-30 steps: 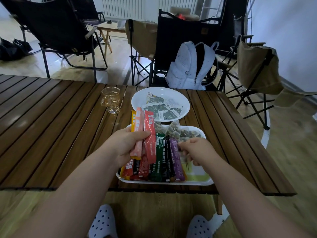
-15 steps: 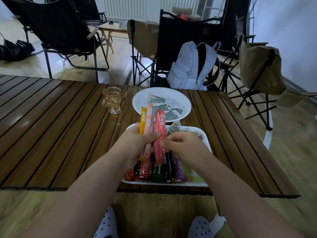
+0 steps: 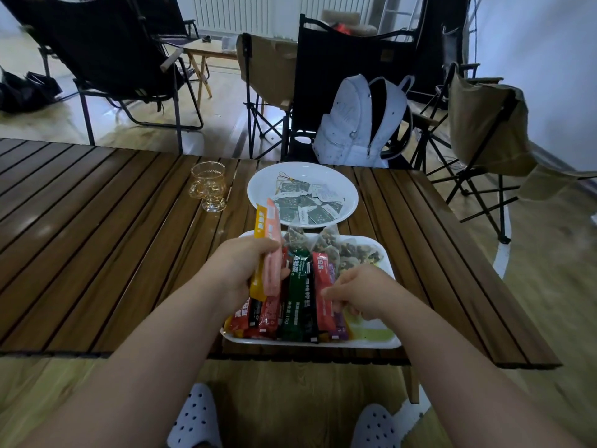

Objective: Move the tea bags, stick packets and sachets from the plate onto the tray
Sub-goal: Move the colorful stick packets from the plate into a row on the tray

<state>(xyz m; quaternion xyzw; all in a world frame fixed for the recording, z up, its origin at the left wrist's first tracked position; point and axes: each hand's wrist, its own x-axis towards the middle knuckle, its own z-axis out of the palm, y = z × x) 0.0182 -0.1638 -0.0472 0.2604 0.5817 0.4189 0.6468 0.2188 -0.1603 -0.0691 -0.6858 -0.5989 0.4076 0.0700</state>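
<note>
Head view: left hand (image 3: 245, 270), grip closed round two stick packets (image 3: 269, 227) above the tray (image 3: 371, 343); right hand (image 3: 365, 294) pinches a red packet (image 3: 319, 274) into the row. Best lay it flat, snug alongside. Sachets (image 3: 323, 211) wait on the plate (image 3: 258, 189).

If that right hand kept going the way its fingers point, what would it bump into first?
The right hand points down and leftward, so it would first meet the red stick packet lying in the tray. The fingertips seem to be touching it, though depth is unclear.
</note>
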